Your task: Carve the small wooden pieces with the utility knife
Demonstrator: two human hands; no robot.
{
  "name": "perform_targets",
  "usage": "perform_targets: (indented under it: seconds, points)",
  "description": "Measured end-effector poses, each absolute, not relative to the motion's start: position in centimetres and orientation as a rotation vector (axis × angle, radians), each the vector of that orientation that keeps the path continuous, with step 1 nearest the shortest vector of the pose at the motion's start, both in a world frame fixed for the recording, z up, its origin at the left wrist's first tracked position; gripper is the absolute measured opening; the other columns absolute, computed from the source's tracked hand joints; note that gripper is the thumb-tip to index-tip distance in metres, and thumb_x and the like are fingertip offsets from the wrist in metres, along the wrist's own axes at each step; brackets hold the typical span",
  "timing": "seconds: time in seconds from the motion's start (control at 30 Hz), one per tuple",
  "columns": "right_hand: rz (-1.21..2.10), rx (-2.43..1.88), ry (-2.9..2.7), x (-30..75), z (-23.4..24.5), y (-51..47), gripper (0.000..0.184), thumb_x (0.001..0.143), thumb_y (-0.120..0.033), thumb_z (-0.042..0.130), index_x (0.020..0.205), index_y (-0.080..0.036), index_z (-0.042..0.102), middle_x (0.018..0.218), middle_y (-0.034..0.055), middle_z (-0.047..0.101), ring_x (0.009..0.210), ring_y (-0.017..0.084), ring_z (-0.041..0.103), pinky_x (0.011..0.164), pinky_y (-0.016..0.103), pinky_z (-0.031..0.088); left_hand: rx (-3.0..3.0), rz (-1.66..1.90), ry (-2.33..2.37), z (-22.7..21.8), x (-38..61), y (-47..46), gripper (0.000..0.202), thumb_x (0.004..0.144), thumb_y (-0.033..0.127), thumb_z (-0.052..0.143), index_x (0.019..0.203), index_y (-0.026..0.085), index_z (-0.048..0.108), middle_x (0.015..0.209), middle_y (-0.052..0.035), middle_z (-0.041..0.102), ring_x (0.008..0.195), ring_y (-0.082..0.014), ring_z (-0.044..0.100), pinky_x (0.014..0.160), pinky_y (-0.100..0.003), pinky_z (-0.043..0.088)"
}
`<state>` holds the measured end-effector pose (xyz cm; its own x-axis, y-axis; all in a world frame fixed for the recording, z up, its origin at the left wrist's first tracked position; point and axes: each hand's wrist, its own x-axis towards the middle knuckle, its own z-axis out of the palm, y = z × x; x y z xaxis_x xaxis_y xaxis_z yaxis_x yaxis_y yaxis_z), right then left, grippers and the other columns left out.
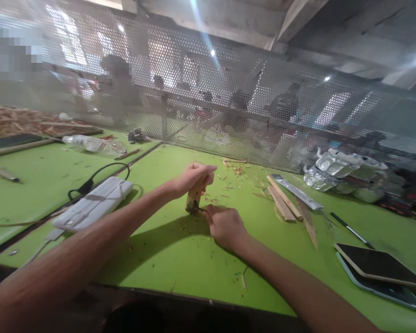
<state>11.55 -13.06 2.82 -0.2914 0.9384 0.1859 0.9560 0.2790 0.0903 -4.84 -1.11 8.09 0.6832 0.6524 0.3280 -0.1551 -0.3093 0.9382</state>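
Note:
My left hand (194,175) is closed around the top of a pale wooden piece (193,193), which stands nearly upright on the green table (166,249). Dark green colouring marks its lower end. Low beside that end, my right hand (227,225) is closed in a pinch on a thin dark tool (202,210). The tool's tip reaches the green part; most of it is hidden by my fingers, so its exact kind does not show. Small shavings (239,170) and crumbs lie around both hands.
A white power bank (93,203) with cables lies left. To the right are wooden strips (280,203), a metal ruler (296,190), a pen (351,230), stacked phones (381,263) and plastic-wrapped packs (343,173). A perforated screen (194,106) borders the back; people are beyond it.

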Motion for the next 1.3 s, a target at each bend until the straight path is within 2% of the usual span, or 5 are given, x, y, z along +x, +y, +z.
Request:
perform_targets:
  seconds: [0.33,0.5,0.67,1.0,1.3]
  points:
    - [-0.48,-1.82,-2.45,10.7,2.7,-13.1,0.034,0.102,-0.009,0.049,0.128,-0.014,0.071,0.104,0.0139,0.08,0.079,0.02,0.074,0.06,0.027,0.042,1.714,0.856,0.411,8.4,-4.7,-1.4,0.052,0.095,0.051,0.064,0.053,0.021,0.06,0.056,0.0012,0.052,0.05,-0.0102,0.049,0.054,-0.025,0.051]
    - [-0.368,-1.85,-2.457,10.6,2.9,-13.1,0.03,0.097,-0.009,0.056,0.121,-0.015,0.073,0.091,0.0105,0.08,0.069,0.019,0.071,0.06,0.027,0.044,1.706,0.879,0.399,8.1,-4.6,-1.2,0.054,0.096,0.05,0.065,0.051,0.021,0.06,0.055,0.0007,0.052,0.05,-0.0102,0.05,0.055,-0.026,0.05]
    - [-0.243,-1.896,-2.474,10.4,3.3,-12.9,0.025,0.104,-0.013,0.052,0.114,-0.018,0.074,0.092,0.01,0.081,0.073,0.02,0.073,0.064,0.028,0.044,1.696,0.885,0.405,7.9,-4.6,-1.0,0.054,0.097,0.05,0.064,0.051,0.021,0.061,0.053,0.0007,0.053,0.048,-0.0102,0.05,0.053,-0.025,0.049]
    - [-0.281,-1.841,-2.34,10.9,2.4,-13.0,0.027,0.112,-0.024,0.046,0.123,-0.018,0.07,0.098,0.0083,0.081,0.071,0.018,0.069,0.06,0.027,0.038,1.71,0.899,0.421,8.3,-4.6,-1.4,0.054,0.095,0.049,0.064,0.049,0.021,0.059,0.053,0.0002,0.053,0.05,-0.011,0.051,0.054,-0.026,0.05]
    - [-0.162,-2.022,-2.454,9.9,3.8,-13.0,0.033,0.109,-0.011,0.041,0.132,-0.015,0.065,0.103,0.0119,0.081,0.081,0.021,0.075,0.065,0.028,0.046,1.69,0.905,0.411,7.7,-4.6,-0.8,0.054,0.095,0.052,0.066,0.052,0.02,0.061,0.055,0.0001,0.055,0.05,-0.0115,0.051,0.055,-0.027,0.05]
